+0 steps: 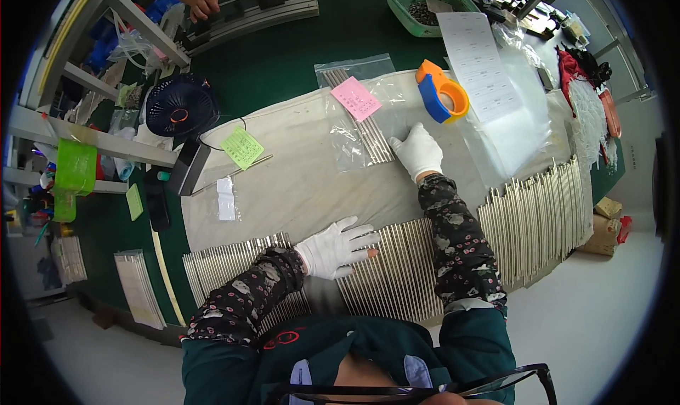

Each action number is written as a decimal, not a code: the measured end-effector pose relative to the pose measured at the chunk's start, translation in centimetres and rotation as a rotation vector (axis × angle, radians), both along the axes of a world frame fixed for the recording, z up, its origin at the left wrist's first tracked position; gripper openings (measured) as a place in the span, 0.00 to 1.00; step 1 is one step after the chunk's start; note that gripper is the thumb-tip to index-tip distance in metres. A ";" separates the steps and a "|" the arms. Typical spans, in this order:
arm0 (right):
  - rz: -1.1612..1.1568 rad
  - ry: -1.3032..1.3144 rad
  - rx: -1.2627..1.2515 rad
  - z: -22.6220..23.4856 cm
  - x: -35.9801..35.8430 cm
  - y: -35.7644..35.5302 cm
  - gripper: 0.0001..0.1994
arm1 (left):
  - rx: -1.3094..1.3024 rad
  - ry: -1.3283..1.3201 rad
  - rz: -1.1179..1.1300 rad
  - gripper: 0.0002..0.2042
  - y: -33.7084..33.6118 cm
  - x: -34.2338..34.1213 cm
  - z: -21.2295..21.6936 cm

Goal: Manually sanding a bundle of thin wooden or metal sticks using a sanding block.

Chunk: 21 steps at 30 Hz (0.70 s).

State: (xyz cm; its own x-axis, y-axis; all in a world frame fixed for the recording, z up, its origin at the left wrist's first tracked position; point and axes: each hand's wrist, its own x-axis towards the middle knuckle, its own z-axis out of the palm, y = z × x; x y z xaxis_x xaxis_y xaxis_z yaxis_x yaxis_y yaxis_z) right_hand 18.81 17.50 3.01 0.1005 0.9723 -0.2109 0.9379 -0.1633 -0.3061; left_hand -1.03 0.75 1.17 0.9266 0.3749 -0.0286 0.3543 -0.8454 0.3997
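The left hand, in a white glove, lies flat with fingers spread on a row of thin metal rods laid side by side at the near edge of the surface. The right hand, also gloved, reaches further out and rests palm down, fingers open, on a clear plastic bag holding a bundle of similar rods; it grips nothing. A pink slip sits on that bag. Just beyond lies an orange and blue tape dispenser, beside a white printed sheet. More rods stand to the right. A small black fan sits well to the left.
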 end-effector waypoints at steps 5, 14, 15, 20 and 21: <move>0.027 0.140 0.009 -1.2 -1.9 1.3 0.15 | 0.003 -0.057 0.010 0.31 -0.2 -0.1 -0.5; -0.398 0.290 0.441 1.8 1.6 3.0 0.15 | -0.004 -0.010 -0.021 0.29 0.1 -0.2 0.1; -0.455 0.288 0.474 1.3 3.5 3.1 0.18 | -0.003 0.002 -0.009 0.28 0.0 -0.1 0.2; -0.447 -0.144 0.497 0.0 12.4 2.3 0.17 | -0.024 -0.017 0.013 0.29 0.2 0.2 0.5; -0.390 -0.284 0.386 0.5 13.3 1.8 0.17 | -0.021 -0.014 0.008 0.29 0.2 0.1 0.4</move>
